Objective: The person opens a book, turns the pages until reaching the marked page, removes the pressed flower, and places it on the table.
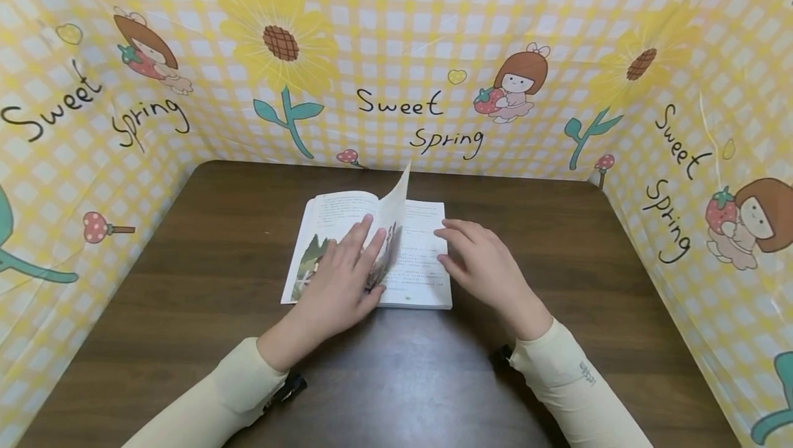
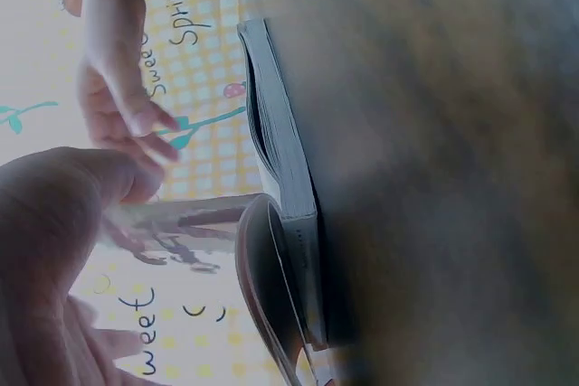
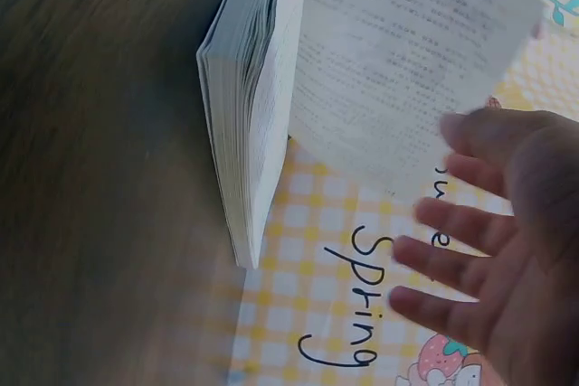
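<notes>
An open book (image 1: 424,276) lies on the brown table, with printed text on its pages and a green picture on the left one. One page (image 1: 394,204) stands nearly upright from the spine. My left hand (image 1: 342,283) is over the left page, its fingers extended against the near side of the raised page. Over the right edge of the book hovers my right hand (image 1: 489,265), fingers spread and slightly bent, holding nothing. In the right wrist view, the text side of the raised page (image 3: 389,61) shows beyond the right thumb.
The wooden table (image 1: 204,255) extends around the book. A yellow checked cloth (image 1: 384,42) with flowers and "Sweet Spring" lettering walls in the back and both sides. Dark straps (image 1: 288,389) show at both wrists below the light sleeves.
</notes>
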### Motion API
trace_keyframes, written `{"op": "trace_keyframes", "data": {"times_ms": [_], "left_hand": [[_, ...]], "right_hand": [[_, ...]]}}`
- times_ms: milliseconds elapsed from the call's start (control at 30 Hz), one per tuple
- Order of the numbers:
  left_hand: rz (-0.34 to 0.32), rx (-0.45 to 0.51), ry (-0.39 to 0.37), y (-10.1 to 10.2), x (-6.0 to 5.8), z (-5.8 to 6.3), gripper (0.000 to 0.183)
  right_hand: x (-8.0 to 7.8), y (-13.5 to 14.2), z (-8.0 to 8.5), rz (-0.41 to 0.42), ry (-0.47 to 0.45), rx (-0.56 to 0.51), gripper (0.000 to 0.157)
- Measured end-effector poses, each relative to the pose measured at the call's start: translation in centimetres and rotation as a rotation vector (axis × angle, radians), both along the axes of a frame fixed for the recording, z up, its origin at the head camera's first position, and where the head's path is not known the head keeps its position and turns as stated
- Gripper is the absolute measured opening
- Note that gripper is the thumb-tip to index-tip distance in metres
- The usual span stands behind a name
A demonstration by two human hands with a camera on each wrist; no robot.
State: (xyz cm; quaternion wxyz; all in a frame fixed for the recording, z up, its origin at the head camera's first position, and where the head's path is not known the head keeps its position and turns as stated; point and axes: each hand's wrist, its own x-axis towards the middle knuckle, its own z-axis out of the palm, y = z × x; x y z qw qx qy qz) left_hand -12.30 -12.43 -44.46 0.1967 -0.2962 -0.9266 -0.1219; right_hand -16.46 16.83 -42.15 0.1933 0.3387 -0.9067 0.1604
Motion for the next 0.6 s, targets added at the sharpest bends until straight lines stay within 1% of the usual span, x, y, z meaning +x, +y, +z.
{"op": "trace_keyframes", "data": {"times_ms": [100, 200, 267, 333, 400, 500, 600], "left_hand": [[-0.015, 0.014, 0.13, -0.1, 0.1, 0.3, 0.098], [0.007, -0.043, 0.229, -0.2, 0.2, 0.6, 0.092], [0.03, -0.104, 0.256, -0.2, 0.3, 0.8, 0.092], [0.049, -0.16, 0.234, -0.3, 0.4, 0.8, 0.094], [0.064, -0.2, 0.182, -0.3, 0.4, 0.8, 0.094], [0.081, -0.236, 0.07, -0.4, 0.2, 0.7, 0.092], [0.091, -0.234, -0.043, -0.5, 0.1, 0.4, 0.086]], "right_hand": [[-0.1, -0.1, -0.3, 0.0, -0.11, 0.053, 0.042], [-0.2, -0.2, -0.7, 0.015, -0.199, 0.099, 0.047], [-0.2, -0.2, -1.0, 0.023, -0.252, 0.119, 0.051], [-0.2, -0.2, -1.3, 0.027, -0.3, 0.138, 0.055], [-0.2, -0.2, -1.6, 0.033, -0.341, 0.155, 0.061], [-0.2, -0.1, -2.0, 0.044, -0.386, 0.182, 0.069], [-0.2, -0.1, -2.3, 0.06, -0.417, 0.2, 0.074]]}}
